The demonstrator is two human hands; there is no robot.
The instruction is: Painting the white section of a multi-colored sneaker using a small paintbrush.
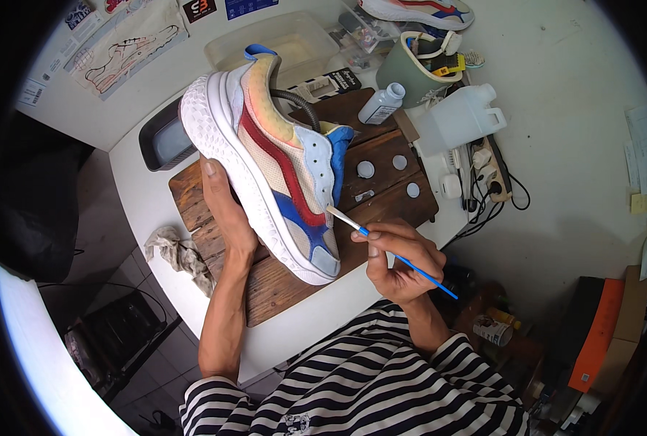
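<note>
A multicoloured sneaker (pixel 287 156) with a thick white sole is held tilted above a dark wooden board, its toe toward me. My left hand (pixel 225 207) grips it by the sole, the fingers hidden beneath. A coiled grey shoe stretcher (pixel 299 105) curves out of the shoe's opening. Pinched in my right hand (pixel 403 260) is a thin blue-handled paintbrush (pixel 418 270). Its pale bristles reach the upper near the toe, by the end of the red stripe; whether they press on it I cannot tell.
On the wooden board (pixel 265 294) stand a small bottle (pixel 381 103) and several round lids. Behind are a translucent jug (pixel 463 120), a green bucket (pixel 410 65) of brushes and a clear plastic tub (pixel 265 36). A crumpled rag (pixel 179 254) lies left; a power strip (pixel 494 171) with cables lies right.
</note>
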